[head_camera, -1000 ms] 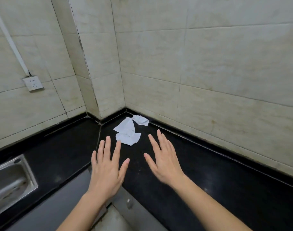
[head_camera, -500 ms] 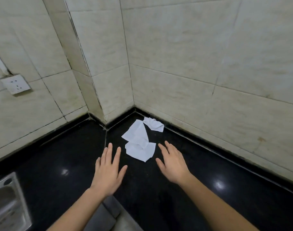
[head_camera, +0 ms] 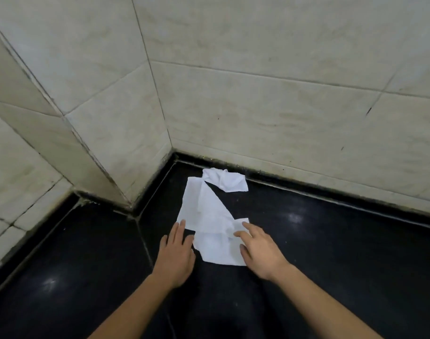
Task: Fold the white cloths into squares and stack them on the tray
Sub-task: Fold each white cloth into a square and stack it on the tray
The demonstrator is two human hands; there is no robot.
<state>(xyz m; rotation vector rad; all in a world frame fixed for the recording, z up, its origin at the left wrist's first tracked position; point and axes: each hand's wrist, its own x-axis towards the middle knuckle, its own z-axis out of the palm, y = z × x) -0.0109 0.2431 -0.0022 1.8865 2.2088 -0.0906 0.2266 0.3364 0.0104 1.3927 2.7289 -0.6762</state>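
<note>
Three white cloths lie crumpled on the black counter near the wall corner. The nearest cloth (head_camera: 217,248) lies flat-ish between my hands. A middle cloth (head_camera: 204,209) overlaps its far edge, and a bunched far cloth (head_camera: 227,180) sits against the wall base. My left hand (head_camera: 177,255) is flat with straight fingers just left of the nearest cloth, its fingertips by the middle cloth's corner. My right hand (head_camera: 260,253) rests with spread fingers on the nearest cloth's right side. No tray is in view.
The black counter (head_camera: 331,253) runs along beige tiled walls (head_camera: 282,118) that meet in a corner behind the cloths. A tiled pillar (head_camera: 62,148) juts out at the left. A seam in the counter (head_camera: 145,243) runs under my left hand.
Both hands have moved forward to the cloths; the right hand now lies on the nearest cloth. The view has closed in on the corner, and the sink and socket have left the frame.
</note>
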